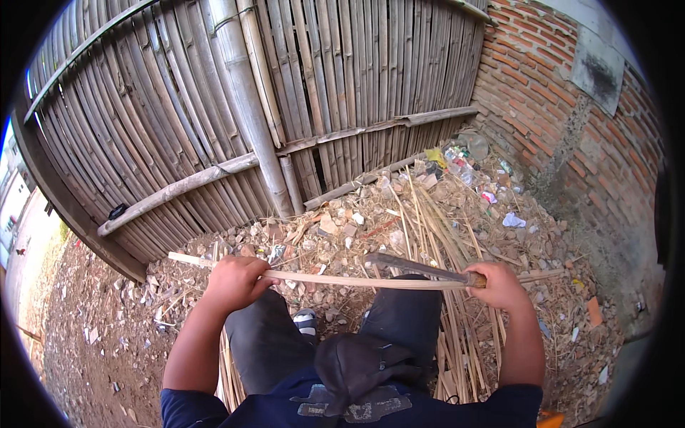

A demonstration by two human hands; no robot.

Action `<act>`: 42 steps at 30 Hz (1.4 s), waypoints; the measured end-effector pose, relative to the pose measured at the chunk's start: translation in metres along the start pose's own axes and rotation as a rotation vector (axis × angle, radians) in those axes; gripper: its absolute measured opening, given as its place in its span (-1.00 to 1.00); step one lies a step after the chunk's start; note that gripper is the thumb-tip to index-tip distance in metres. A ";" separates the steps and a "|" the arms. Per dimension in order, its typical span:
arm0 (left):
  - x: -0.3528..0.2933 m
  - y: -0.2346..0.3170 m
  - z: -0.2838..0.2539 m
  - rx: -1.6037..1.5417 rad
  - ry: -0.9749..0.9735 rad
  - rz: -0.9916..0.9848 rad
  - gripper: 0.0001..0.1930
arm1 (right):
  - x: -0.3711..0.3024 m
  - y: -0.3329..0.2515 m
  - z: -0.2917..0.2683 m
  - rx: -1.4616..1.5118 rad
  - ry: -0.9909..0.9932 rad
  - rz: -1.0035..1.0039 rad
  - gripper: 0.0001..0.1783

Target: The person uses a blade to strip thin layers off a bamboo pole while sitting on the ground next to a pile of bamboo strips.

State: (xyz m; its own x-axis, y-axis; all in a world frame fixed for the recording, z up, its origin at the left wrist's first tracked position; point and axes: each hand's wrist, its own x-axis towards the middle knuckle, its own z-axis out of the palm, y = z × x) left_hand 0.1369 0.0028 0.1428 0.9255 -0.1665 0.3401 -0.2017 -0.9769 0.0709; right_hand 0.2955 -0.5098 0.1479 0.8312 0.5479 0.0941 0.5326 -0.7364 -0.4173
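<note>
A long pale bamboo strip (342, 279) stretches across in front of me, over my knees. My left hand (239, 282) is closed round it near its left end, which sticks out past the fist. My right hand (497, 285) grips the short handle of a knife (421, 267) with a long dark blade pointing left, just above the strip. The strip passes under the right hand, and a thin end shows beyond it. Whether the right fingers also hold the strip is hidden.
Several bamboo strips (464, 335) lie on the ground by my right leg. Rubble and litter (457, 167) cover the ground ahead. A bamboo fence (342, 78) stands in front, and a brick wall (528, 93) at the right. My dark trouser legs (267, 335) are bent below the strip.
</note>
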 end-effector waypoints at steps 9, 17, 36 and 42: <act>-0.008 -0.004 0.015 -0.069 0.028 -0.134 -0.68 | -0.014 0.041 -0.031 -0.172 0.441 0.003 -0.56; -0.060 0.007 0.024 -0.071 -0.040 -0.351 -0.66 | -0.042 0.046 -0.014 -0.012 0.443 0.197 -0.57; -0.186 0.057 0.047 -0.187 -0.147 -0.836 -0.63 | 0.045 -0.066 0.081 0.223 -0.001 -0.118 -0.53; -0.188 0.059 0.048 -0.257 -0.153 -0.828 -0.62 | 0.097 -0.102 0.121 0.078 -0.202 -0.300 -0.50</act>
State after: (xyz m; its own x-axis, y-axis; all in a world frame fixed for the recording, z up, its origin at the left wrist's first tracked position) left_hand -0.0333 -0.0296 0.0380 0.8355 0.5480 -0.0418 0.5044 -0.7344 0.4540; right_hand 0.3026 -0.3335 0.0903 0.5879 0.8077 0.0455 0.7275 -0.5033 -0.4663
